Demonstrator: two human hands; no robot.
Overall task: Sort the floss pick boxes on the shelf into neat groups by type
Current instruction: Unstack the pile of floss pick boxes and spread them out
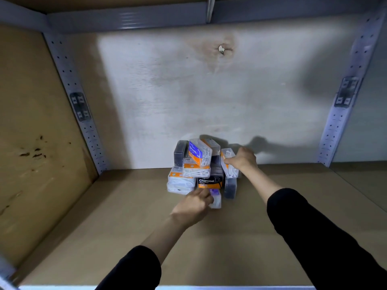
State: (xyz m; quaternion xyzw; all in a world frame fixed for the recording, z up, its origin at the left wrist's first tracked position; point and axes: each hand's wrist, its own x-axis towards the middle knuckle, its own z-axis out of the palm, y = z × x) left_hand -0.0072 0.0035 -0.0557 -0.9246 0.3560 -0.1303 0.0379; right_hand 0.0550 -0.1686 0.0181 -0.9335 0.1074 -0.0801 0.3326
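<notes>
A jumbled pile of floss pick boxes sits against the back wall of the shelf [125, 237]. On top leans a clear box with a blue and orange "Smooth" label [195, 152]. A black "Charcoal" box [208, 182] lies at the front, clear white-pick boxes [181, 183] to its left and dark boxes [230, 188] to its right. My right hand [243, 160] grips a clear orange-labelled box [229, 162] at the pile's right side. My left hand [195, 204] holds a clear box with a purple label [215, 197] in front of the pile.
The shelf floor is brown board, with perforated grey metal uprights at the back left [83, 122] and back right [343, 105]. A pale back panel has a stained hole [221, 49]. A brown side panel [31, 143] closes the left.
</notes>
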